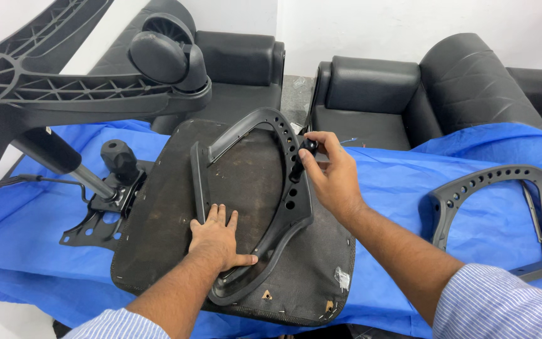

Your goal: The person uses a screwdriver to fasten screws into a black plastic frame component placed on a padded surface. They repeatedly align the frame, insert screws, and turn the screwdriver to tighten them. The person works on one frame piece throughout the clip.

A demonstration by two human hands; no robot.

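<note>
Chair seat (158, 238), turned underside up on a blue sheet (409, 188), carries a grey armrest (283, 213) laid across it, seemingly to line up its mounting holes. Left hand (217, 238) presses flat, fingers spread wide, steadying the armrest, while right hand (330, 172) grips a black screwdriver (300, 160) over the holes.

No packages, labels, signs, screens visible
</note>
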